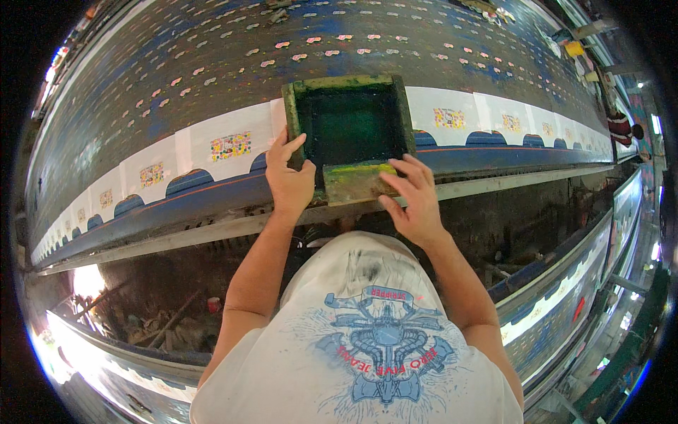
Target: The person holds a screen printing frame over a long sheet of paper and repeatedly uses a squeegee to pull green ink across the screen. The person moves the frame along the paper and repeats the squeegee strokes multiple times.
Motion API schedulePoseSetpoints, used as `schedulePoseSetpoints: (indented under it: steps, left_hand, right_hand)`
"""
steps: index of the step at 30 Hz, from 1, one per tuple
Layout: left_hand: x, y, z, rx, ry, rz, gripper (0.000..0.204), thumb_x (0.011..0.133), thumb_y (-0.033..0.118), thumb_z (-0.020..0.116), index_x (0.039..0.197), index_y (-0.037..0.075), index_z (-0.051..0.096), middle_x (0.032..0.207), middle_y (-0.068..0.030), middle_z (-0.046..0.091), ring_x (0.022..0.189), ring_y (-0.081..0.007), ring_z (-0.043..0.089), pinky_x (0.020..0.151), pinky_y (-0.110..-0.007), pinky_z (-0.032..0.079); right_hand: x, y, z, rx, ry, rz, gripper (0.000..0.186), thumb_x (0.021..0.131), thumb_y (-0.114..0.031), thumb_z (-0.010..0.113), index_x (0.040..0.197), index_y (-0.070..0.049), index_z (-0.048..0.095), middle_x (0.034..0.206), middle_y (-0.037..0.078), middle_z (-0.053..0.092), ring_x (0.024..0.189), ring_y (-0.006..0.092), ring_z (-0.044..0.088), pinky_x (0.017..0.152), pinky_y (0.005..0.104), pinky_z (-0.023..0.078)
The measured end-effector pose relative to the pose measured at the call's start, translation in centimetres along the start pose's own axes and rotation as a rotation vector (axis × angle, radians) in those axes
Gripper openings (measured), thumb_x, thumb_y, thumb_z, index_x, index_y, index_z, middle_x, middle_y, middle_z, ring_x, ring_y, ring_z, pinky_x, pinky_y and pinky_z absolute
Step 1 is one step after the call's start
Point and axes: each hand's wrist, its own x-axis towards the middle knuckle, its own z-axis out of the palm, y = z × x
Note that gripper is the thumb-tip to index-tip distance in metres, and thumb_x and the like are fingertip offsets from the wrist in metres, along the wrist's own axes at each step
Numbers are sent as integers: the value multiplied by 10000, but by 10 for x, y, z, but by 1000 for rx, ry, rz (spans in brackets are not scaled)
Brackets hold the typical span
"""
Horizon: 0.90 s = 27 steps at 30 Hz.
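Note:
A wooden printing screen frame (405, 113) lies over white fabric pieces at the near edge of a long table. Its mesh (346, 126) is stained dark green. My left hand (291, 180) holds the frame's left side, with its thumb and forefinger near the inner edge. A wooden squeegee (353, 185) smeared with yellow-green ink lies across the near end of the frame. My right hand (418, 198) grips the squeegee's right end, fingers on top and thumb lower down. The fabric beneath the frame is hidden.
White fabric pieces (191, 138) with colourful dotted prints (231, 145) run along the table's near edge. Small, pale marks dot the dark tabletop (233, 71). A rail (494, 185) borders the table. Another person (621, 129) is at the far right. A second table (558, 300) stands behind me.

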Motion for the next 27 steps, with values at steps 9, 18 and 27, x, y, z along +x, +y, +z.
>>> schedulePoseSetpoints:
  steps: [9,18,27]
  left_hand:
    - [4,27,10,-91,54,17,445,833,-120,761,1233,51,853,1678,-209,651,1570,-353,588,1316,-444,426]
    - [-10,67,135,-119,26,-25,395,855,-90,746,1208,51,853,1737,-262,583,1666,-391,497,1362,-486,369]
    - [-27,97,242,-409,39,-150,461,807,-198,746,1231,-37,824,1752,-253,567,1576,-315,593,1274,-399,487]
  right_hand:
    - [-44,49,0,631,214,329,466,1007,-162,859,1456,-68,778,1566,177,704,1510,361,606,1285,492,446]
    - [-85,154,-68,584,260,287,449,1015,-205,845,1441,-74,787,1560,172,736,1548,426,588,1322,561,402]
    - [-116,246,-135,586,223,196,454,997,-174,846,1435,-73,778,1545,165,739,1564,438,566,1335,571,380]
